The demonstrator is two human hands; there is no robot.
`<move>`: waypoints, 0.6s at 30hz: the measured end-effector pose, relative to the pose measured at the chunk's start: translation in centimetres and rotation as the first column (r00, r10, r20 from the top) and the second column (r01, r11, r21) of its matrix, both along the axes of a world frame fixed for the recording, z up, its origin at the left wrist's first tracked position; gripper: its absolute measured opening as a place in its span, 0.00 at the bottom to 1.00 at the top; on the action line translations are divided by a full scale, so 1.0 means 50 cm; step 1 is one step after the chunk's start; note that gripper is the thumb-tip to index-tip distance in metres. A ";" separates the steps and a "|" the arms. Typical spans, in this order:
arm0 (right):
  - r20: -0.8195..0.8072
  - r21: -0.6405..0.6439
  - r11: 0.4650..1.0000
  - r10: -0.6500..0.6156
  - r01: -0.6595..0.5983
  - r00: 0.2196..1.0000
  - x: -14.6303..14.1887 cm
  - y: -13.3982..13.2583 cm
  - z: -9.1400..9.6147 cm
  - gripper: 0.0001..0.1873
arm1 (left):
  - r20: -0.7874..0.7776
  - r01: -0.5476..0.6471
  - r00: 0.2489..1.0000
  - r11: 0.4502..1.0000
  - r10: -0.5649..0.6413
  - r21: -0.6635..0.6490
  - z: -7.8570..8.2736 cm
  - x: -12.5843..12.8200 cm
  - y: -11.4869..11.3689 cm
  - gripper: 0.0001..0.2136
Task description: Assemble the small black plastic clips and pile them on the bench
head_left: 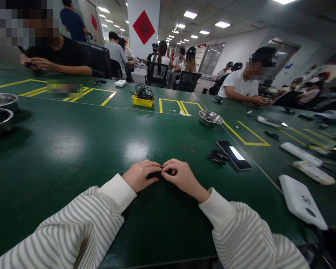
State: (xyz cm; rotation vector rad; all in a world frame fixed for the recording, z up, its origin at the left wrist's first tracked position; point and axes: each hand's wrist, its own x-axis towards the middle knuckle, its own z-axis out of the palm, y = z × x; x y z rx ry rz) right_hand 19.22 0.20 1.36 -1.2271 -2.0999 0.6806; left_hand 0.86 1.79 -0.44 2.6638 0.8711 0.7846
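Observation:
Over the green table [81, 164], my left hand [140, 175] and my right hand [182, 177] meet at their fingertips. My left fingers are closed round a small dark object [154, 174], mostly covered by the hand, so its kind does not show. The thumb and forefinger of my right hand pinch at its right end, with some black also showing inside the curl of those fingers. Right of my hands lie a bundled black cable [218, 157] and a smartphone [234, 155] with part of its screen lit.
Metal bowls stand at the far left [1, 121] and beyond the phone [211, 118]. A yellow bin [142, 101] holds black cables [143, 90]. White power banks [302, 201] and cables lie along the right. Other people sit around the table and behind it.

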 end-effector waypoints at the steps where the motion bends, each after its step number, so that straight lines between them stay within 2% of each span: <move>1: 0.007 -0.003 1.000 -0.002 0.002 1.000 0.000 0.000 0.000 0.05 | 0.000 0.000 1.000 1.000 0.000 0.000 0.000 0.000 0.000 0.11; 12: 0.034 0.030 0.999 -0.038 0.037 0.999 -0.008 -0.006 0.000 0.04 | 0.001 0.003 1.000 1.000 -0.003 0.026 0.000 -0.001 -0.003 0.11; 18: 0.062 0.000 0.997 -0.073 0.074 0.995 -0.015 -0.009 0.003 0.04 | 0.013 0.015 1.000 0.998 -0.016 0.055 -0.001 0.000 -0.002 0.11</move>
